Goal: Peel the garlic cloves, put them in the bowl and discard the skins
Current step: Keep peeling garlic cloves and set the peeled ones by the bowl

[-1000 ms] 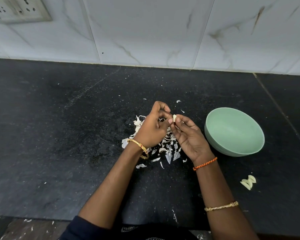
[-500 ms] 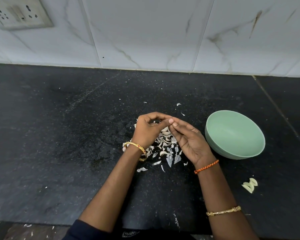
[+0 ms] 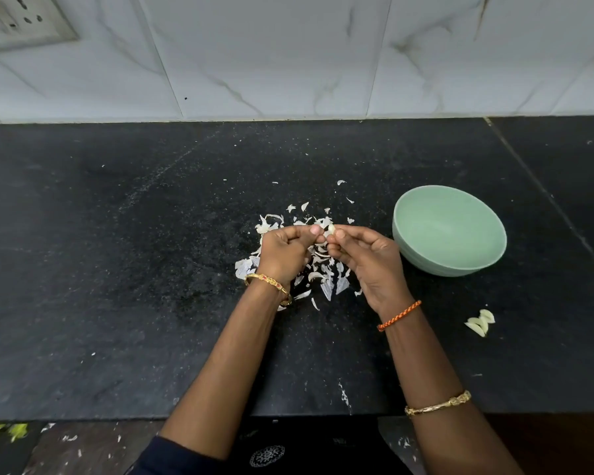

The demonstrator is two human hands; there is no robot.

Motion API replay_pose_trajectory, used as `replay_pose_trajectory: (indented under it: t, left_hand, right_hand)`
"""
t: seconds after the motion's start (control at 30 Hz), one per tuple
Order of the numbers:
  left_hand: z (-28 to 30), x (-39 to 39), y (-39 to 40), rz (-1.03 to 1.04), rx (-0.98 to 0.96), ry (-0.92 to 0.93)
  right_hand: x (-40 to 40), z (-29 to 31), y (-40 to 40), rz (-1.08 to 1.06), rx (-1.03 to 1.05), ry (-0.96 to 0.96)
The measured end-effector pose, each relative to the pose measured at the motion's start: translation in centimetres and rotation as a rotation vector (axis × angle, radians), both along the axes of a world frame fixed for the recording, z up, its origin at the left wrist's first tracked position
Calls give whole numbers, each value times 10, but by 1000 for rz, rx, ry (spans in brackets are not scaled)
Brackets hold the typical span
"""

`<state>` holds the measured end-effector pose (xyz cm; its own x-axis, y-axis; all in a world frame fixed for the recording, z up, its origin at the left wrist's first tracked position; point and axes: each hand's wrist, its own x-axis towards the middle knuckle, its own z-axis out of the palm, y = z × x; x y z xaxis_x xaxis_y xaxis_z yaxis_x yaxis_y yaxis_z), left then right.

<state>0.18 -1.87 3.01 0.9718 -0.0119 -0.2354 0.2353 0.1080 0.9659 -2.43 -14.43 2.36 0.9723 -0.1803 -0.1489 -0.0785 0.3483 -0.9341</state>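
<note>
A small pale garlic clove point(image 3: 331, 230) is pinched between the fingertips of my left hand point(image 3: 286, 252) and my right hand point(image 3: 364, 258), held just above the black counter. Both hands have their fingers curled round it. Beneath and behind the hands lies a scatter of white garlic skins point(image 3: 323, 269). A pale green bowl point(image 3: 449, 231) stands to the right of my right hand; its inside looks empty. Two or three peeled cloves point(image 3: 480, 323) lie on the counter in front of the bowl, near the right side.
The black stone counter point(image 3: 117, 269) stretches wide to the left. A white marbled tile wall point(image 3: 288, 56) rises behind it with a socket plate point(image 3: 18, 22) at the top left. The counter's front edge runs just below my forearms; skin flakes litter the floor point(image 3: 66, 440).
The hands have dropped slightly toward me and the camera has tilted down. The clove, hidden between the fingertips half a second ago, shows again between both thumbs.
</note>
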Motion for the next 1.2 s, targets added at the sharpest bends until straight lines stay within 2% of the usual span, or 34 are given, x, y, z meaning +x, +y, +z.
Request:
replay_pose_trajectory:
  t: [0.17, 0.27, 0.33, 0.4, 0.53, 0.6, 0.73, 0.9, 1.0, 1.2]
  left_hand:
    - [-3, -19, -10, -2, 6, 28]
    - [-2, -35, -28, 11, 47, -7]
    - [-4, -44, -46, 4, 120, -33]
    - [-7, -56, -67, -65, 228, -67]
    - [-19, -88, -118, -297, 438, -214]
    - [-23, -99, -138, -386, 571, -292]
    - [-23, -111, -160, -481, 739, -363]
    - [-22, -107, -166, -501, 781, -350]
    - [-24, -104, -165, -504, 786, -350]
    - [-25, -102, -163, -464, 849, -387]
  right_hand:
    - [-23, 0, -13, 15, 40, 56]
    - [-48, 1, -29, -10, -50, 65]
    - [-67, 1, -48, -104, -123, 65]
    - [-88, -2, -73, -237, -255, 81]
    - [-120, -12, -127, -475, -680, 187]
    - [-129, -12, -148, -515, -771, 230]
    - [-136, -17, -172, -473, -834, 233]
    - [-135, -24, -171, -330, -948, 172]
    - [-137, -22, -174, -205, -904, 195]
    - [-134, -16, -184, -192, -929, 252]
